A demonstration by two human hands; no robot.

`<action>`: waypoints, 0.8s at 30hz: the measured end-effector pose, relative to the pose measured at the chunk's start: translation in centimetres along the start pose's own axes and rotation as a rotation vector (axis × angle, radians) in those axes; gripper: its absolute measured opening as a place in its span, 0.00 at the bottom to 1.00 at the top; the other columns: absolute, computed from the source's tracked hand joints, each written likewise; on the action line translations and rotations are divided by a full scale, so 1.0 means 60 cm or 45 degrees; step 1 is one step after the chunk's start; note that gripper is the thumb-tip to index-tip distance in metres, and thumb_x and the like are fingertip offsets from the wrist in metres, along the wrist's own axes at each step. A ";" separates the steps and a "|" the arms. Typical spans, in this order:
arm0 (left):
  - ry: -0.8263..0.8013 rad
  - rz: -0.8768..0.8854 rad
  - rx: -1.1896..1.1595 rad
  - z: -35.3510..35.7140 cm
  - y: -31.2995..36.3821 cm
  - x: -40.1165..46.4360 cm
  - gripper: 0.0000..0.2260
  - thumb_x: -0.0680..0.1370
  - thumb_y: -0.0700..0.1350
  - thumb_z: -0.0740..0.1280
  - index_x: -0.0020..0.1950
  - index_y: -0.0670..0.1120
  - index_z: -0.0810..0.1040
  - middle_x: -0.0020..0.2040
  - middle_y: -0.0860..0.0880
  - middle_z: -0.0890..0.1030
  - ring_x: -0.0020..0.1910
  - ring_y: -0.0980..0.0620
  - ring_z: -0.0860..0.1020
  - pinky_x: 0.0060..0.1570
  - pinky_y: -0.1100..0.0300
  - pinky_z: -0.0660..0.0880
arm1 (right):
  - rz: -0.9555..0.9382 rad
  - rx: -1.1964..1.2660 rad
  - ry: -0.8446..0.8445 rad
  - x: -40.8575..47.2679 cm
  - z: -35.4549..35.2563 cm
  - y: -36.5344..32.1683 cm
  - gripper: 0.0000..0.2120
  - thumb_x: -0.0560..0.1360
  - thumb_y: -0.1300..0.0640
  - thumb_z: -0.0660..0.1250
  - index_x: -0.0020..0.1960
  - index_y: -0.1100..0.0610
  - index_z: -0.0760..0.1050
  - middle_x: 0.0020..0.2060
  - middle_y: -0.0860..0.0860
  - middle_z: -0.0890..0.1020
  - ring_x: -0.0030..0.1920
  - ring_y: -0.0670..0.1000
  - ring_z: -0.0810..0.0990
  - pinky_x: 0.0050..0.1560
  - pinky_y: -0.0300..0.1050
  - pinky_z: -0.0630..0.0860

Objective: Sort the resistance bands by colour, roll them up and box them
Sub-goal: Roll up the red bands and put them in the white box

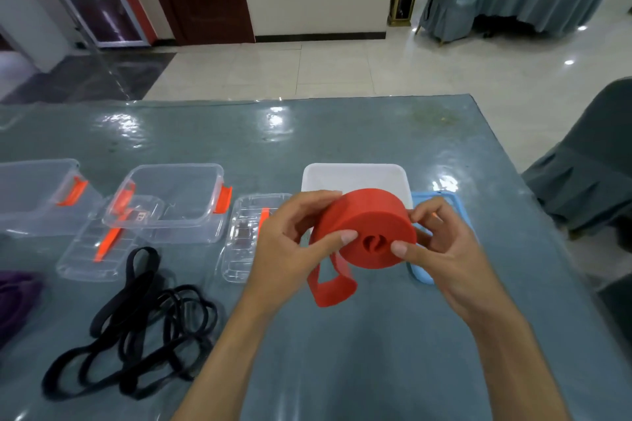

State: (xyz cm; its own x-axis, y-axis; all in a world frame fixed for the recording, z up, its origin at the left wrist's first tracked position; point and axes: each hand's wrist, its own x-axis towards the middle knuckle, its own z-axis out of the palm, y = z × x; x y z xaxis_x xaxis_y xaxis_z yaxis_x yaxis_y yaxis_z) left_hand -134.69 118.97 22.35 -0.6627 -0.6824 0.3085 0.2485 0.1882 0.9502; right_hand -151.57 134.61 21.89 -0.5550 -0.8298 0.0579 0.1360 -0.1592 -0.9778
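1. Red band (pixel 367 227), wound into a thick roll, is held in the air above the table (pixel 342 352), in front of the white box (pixel 355 178). Flat face of the roll points toward the camera; small hollow at its centre.
2. Loose tail of the red band hangs from the lower left of the roll and curls into a loop just above the table.
3. Left hand (pixel 290 243) grips the roll from its left side: fingers curled over the top edge, thumb pressed on the flat face beside the centre.
4. Right hand (pixel 441 243) grips the roll from its right side: thumb on the flat face, fingers curled behind the rim.
5. Black bands (pixel 136 328) lie in a loose tangle on the table, lower left, apart from both hands.
6. Purple band (pixel 17 294) lies at the far left edge, partly out of view.
7. Two clear boxes (pixel 171 202) with orange latches stand open on the left; clear lids (pixel 246 239) lie beside them.
8. Blue lid (pixel 461 212) lies just right of the white box, partly hidden by the right hand.
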 end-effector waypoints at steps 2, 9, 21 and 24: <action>0.034 0.002 -0.010 0.019 -0.001 -0.004 0.17 0.70 0.46 0.82 0.56 0.59 0.86 0.57 0.51 0.87 0.59 0.49 0.85 0.59 0.60 0.80 | -0.046 0.010 0.025 -0.005 -0.014 -0.001 0.31 0.64 0.49 0.86 0.59 0.48 0.73 0.54 0.56 0.85 0.51 0.56 0.85 0.49 0.50 0.84; -0.025 0.079 0.087 0.058 0.000 -0.009 0.19 0.71 0.47 0.81 0.59 0.59 0.87 0.58 0.50 0.85 0.59 0.48 0.84 0.61 0.59 0.80 | -0.064 0.001 -0.015 -0.017 -0.058 -0.009 0.25 0.69 0.54 0.81 0.62 0.49 0.76 0.56 0.57 0.84 0.55 0.57 0.85 0.51 0.54 0.84; -0.050 0.081 -0.013 0.086 -0.003 -0.008 0.18 0.70 0.45 0.81 0.58 0.56 0.88 0.61 0.49 0.84 0.62 0.47 0.83 0.63 0.57 0.79 | -0.144 0.000 0.030 -0.021 -0.091 -0.031 0.28 0.63 0.58 0.83 0.59 0.47 0.77 0.48 0.55 0.84 0.46 0.52 0.84 0.41 0.48 0.84; -0.103 0.097 0.010 0.080 -0.002 -0.006 0.18 0.71 0.46 0.80 0.59 0.60 0.87 0.59 0.52 0.85 0.59 0.48 0.84 0.61 0.59 0.79 | -0.068 -0.068 -0.076 -0.023 -0.095 -0.021 0.31 0.64 0.57 0.83 0.64 0.46 0.76 0.50 0.53 0.84 0.49 0.51 0.85 0.46 0.45 0.83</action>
State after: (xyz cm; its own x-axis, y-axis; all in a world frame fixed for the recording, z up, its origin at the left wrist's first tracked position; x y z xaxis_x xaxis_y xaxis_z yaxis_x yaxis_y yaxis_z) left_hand -137.87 122.61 22.35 -0.6973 -0.6066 0.3819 0.2948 0.2429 0.9242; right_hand -155.66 138.99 21.91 -0.5099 -0.8518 0.1205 0.0628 -0.1766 -0.9823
